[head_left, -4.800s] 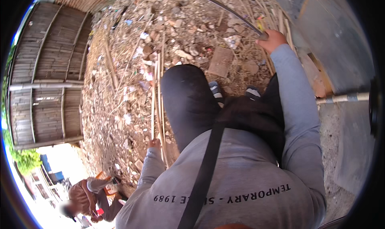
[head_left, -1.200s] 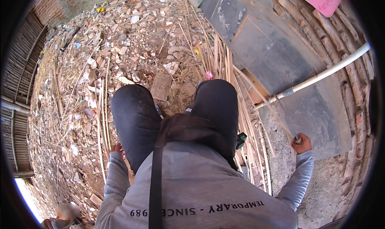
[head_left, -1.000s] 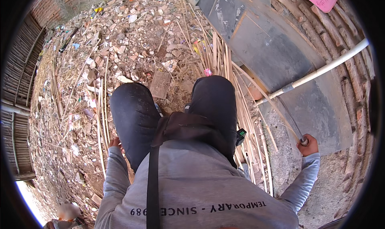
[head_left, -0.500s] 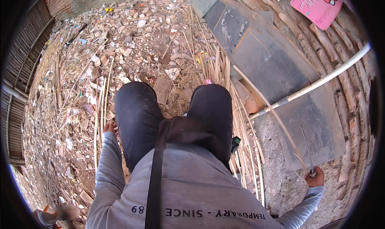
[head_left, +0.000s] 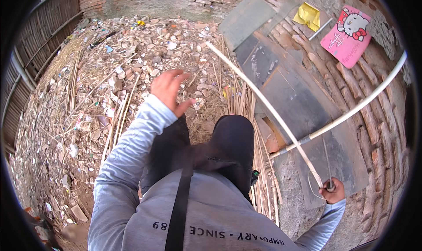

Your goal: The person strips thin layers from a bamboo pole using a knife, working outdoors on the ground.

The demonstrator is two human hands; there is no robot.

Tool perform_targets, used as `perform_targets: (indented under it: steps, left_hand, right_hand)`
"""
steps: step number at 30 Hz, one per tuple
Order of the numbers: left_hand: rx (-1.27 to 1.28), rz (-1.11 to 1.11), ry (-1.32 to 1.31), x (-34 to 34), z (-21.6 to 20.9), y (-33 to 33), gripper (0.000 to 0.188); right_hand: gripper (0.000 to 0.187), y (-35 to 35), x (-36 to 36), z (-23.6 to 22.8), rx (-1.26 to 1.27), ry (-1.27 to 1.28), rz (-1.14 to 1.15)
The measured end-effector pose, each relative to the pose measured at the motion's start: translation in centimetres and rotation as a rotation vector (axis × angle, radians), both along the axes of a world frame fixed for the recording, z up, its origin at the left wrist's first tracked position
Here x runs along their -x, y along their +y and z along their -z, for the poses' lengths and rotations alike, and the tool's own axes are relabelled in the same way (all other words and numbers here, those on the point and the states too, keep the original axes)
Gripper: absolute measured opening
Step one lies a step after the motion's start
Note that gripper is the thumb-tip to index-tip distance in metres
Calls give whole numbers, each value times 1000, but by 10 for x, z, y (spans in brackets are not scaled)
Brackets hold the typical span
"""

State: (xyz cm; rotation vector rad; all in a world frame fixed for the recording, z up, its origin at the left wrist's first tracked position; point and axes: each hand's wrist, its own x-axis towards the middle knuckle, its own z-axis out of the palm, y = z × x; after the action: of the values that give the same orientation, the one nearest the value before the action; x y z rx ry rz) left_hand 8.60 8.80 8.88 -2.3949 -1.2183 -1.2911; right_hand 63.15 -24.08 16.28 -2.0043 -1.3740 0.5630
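My left hand point(head_left: 169, 90) is raised above my left knee, its fingers spread and holding nothing. Low on the right, my right hand point(head_left: 334, 191) is closed round the handle of a thin, long-bladed knife point(head_left: 328, 158), whose blade points away from me. The same hand grips the near end of a long pale bamboo strip point(head_left: 272, 110). The strip slants up and left, its far end in the air beyond my right knee. A thin peeled sliver point(head_left: 311, 187) curls beside my right hand. My fingers hide most of the knife handle.
Split bamboo strips point(head_left: 263, 180) lie along my right leg. A pale pipe point(head_left: 351, 115) crosses dark boards point(head_left: 303, 93) against a brick wall point(head_left: 378, 163). A pink board point(head_left: 347, 36) and yellow wrapper point(head_left: 307, 16) lie beyond. Rubble point(head_left: 66, 141) covers the ground leftward.
My left hand has risen from beside my left thigh to above the knee, fingers spread. The bamboo strip's far end has swung up and left. My right hand keeps its hold, shifted slightly left.
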Motion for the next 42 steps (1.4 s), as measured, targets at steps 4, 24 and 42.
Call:
perform_targets:
  steps: [4, 24, 42]
  left_hand:
    - [-1, -16, 191, 0, -14, -2, 78]
    - [644, -658, 105, 149, 69, -67, 33]
    - [922, -664, 66, 64, 109, -78, 46]
  right_hand:
    - [23, 81, 41, -16, 106, -81, -283]
    - [42, 457, 169, -15, -616, -762, -174]
    - [36, 462, 259, 188, -126, -249, -731]
